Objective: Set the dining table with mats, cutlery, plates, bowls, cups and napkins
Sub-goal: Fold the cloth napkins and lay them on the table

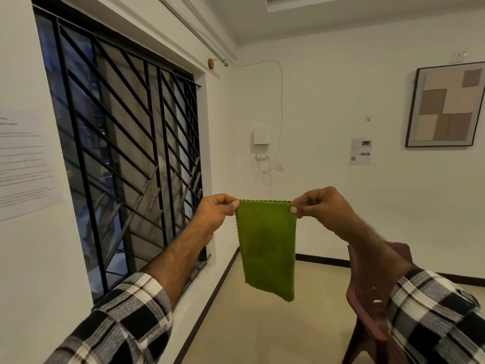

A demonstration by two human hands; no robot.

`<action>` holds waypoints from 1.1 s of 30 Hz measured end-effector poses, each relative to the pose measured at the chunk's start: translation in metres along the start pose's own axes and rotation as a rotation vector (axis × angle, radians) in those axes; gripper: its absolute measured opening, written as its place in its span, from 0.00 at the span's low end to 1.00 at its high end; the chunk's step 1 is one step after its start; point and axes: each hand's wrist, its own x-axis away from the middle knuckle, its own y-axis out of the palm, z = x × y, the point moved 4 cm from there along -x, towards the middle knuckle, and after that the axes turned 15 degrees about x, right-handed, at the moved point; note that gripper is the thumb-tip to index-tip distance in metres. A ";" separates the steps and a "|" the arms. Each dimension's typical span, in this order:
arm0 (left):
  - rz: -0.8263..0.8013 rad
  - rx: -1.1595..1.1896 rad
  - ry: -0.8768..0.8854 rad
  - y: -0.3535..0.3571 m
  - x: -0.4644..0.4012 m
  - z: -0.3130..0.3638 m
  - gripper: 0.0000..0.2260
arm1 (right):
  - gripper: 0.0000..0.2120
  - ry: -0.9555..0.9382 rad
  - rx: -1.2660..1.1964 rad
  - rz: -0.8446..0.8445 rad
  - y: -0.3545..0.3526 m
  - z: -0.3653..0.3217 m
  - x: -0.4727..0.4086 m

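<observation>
Green napkin (pixel 266 248) hangs beside the window (pixel 118 143), left hand (pixel 215 214) and right hand (pixel 317 206) pinching its top corners; loosen either pinch and it could drop.

one green napkin (pixel 266 245), one chair (pixel 367 298), one framed picture (pixel 446 105), one window (pixel 126 153)

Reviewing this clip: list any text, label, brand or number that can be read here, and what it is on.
No text can be read.
Paper sheet on the left wall: lines of print, too blurred to read.
Small notice on the far wall: print and small pictures, too small to read.
Green napkin and framed picture: no writing visible.
</observation>
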 end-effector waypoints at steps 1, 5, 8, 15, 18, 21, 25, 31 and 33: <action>-0.005 0.010 0.024 0.002 0.000 0.001 0.02 | 0.04 0.010 0.003 0.001 0.000 -0.001 0.000; 0.007 0.048 0.127 0.008 0.000 0.006 0.02 | 0.07 0.023 0.012 0.042 -0.004 -0.008 0.001; 0.000 0.058 0.168 0.012 -0.001 0.005 0.03 | 0.13 0.041 -0.110 0.102 -0.009 -0.004 0.001; -0.027 0.121 -0.009 0.024 0.003 -0.015 0.08 | 0.09 0.195 -0.133 -0.014 0.001 0.014 0.002; -0.017 0.157 -0.117 0.033 0.012 -0.031 0.09 | 0.12 0.247 -0.193 -0.046 0.006 0.013 0.004; -0.071 0.200 -0.169 0.044 0.022 -0.047 0.11 | 0.13 0.263 -0.213 -0.044 0.012 0.010 0.005; -0.073 0.258 -0.147 0.045 0.028 -0.054 0.14 | 0.13 0.266 -0.146 -0.028 0.008 0.013 0.006; -0.130 0.228 0.001 0.039 0.015 -0.035 0.10 | 0.11 0.250 -0.164 -0.013 -0.004 0.029 0.014; -0.194 0.176 0.060 0.039 0.011 -0.024 0.08 | 0.12 0.247 -0.202 0.009 -0.007 0.031 0.016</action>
